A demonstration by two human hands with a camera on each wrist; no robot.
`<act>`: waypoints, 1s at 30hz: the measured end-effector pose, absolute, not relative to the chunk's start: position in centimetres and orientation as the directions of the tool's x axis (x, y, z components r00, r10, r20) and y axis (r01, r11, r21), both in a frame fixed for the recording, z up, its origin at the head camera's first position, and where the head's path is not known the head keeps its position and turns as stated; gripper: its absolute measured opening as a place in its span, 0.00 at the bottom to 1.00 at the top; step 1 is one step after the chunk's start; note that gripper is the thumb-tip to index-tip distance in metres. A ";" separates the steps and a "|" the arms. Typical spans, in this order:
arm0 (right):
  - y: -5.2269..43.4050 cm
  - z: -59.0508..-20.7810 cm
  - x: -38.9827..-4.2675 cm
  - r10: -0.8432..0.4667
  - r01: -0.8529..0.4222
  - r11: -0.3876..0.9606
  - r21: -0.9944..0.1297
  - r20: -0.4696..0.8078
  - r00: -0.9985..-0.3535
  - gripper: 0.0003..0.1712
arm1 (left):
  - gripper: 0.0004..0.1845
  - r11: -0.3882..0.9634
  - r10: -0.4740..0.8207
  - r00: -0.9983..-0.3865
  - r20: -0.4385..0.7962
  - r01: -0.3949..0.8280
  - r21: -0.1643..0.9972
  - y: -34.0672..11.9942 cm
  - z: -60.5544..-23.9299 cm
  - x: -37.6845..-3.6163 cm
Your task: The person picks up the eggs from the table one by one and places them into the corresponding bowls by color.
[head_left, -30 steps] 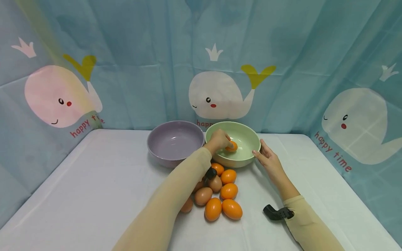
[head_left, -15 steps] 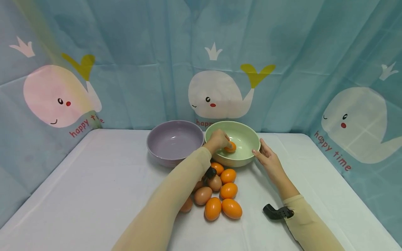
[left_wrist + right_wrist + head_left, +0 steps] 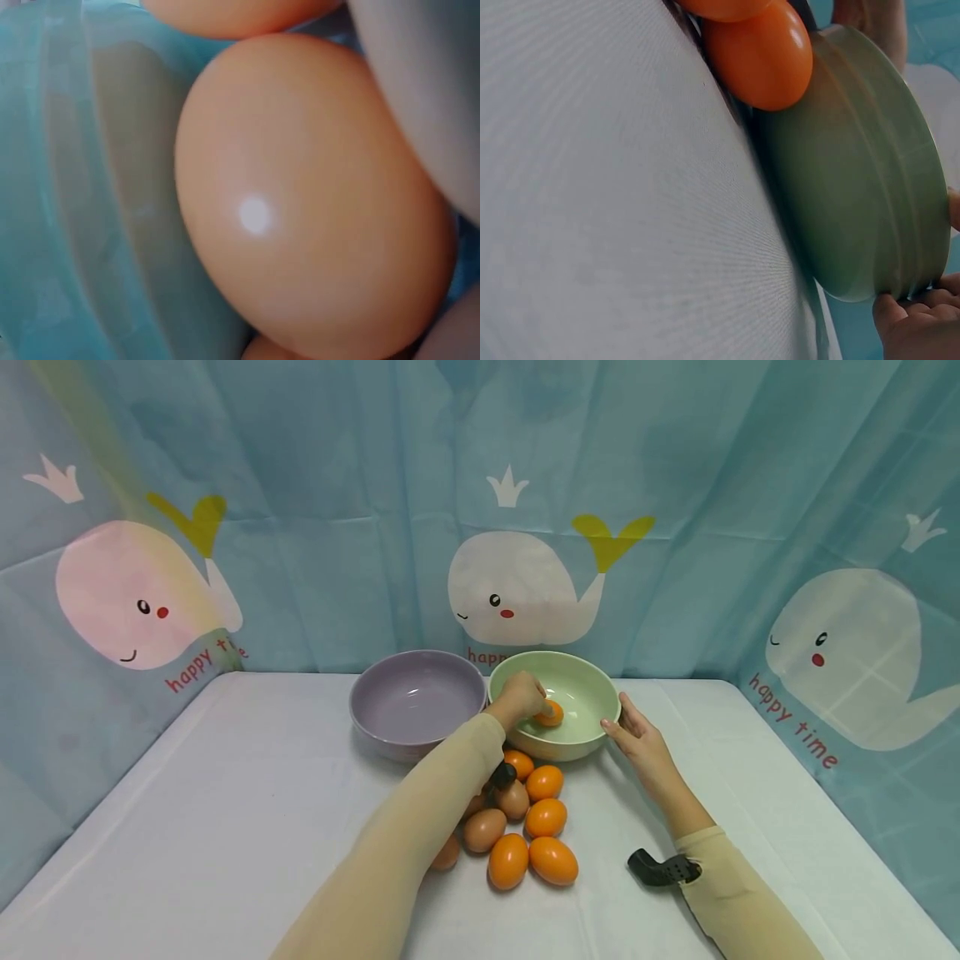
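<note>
My left hand reaches into a pale green bowl and holds an orange egg low inside it, fingers curled over the egg. My right hand lies with straight fingers against the bowl's right outer wall; its fingertips show at the green bowl in the right wrist view. An empty purple bowl stands just left of the green one. The left wrist view is filled by a pale brown egg beside the green bowl's wall.
A pile of several orange and brown eggs lies on the white tablecloth in front of the bowls, under my left forearm. One orange egg touches the bowl's foot. A blue whale-print curtain closes in the table's back and sides.
The left hand with the orange egg has sunk a little lower inside the green bowl. The right hand stays on the bowl's side.
</note>
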State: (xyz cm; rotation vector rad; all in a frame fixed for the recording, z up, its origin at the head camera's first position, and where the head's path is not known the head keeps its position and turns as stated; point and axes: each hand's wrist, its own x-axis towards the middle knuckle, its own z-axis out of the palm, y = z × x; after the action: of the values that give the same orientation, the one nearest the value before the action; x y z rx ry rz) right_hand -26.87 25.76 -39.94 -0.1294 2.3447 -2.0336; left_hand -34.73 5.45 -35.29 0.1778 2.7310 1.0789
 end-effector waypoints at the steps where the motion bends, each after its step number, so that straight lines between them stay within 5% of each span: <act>1: 25.7 -40.0 -26.9 -0.086 -0.039 0.139 -0.990 0.028 -0.996 0.45 | 0.15 0.727 0.183 -0.973 -0.140 0.038 0.685 5.4 -35.3 -34.7; 30: 26.0 -40.0 -26.9 -0.094 -0.035 0.172 -0.984 0.019 -0.995 0.46 | 0.19 0.534 0.325 -0.944 -0.053 0.137 0.835 -1.0 -30.3 -30.9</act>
State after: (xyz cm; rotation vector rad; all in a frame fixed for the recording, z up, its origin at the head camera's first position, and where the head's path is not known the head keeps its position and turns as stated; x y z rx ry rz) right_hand -26.90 25.96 -40.01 -0.1302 2.3697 -1.9883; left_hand -30.90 -0.97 -30.26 0.3920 2.5693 1.3717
